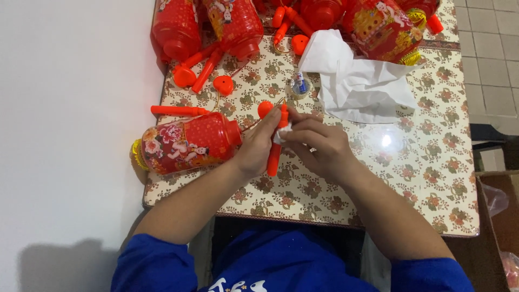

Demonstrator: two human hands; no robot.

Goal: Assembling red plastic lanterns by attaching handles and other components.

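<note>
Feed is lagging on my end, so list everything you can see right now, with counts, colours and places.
lantern: one, red with flowers, lying left of the hands
lanterns: several, red, far table edge
loose sticks: several, orange-red, left and far side
tissue: white, crumpled, right of centre
small bottle: one, clear, beside tissue
table: floral cover
held stick: one, orange-red
left hand: gripping held stick
right hand: pressing a white scrap on it

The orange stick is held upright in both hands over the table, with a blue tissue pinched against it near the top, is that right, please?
Not quite: the head view shows the tissue is white, not blue. Otherwise yes: left hand and right hand both hold the orange stick over the table.
</note>
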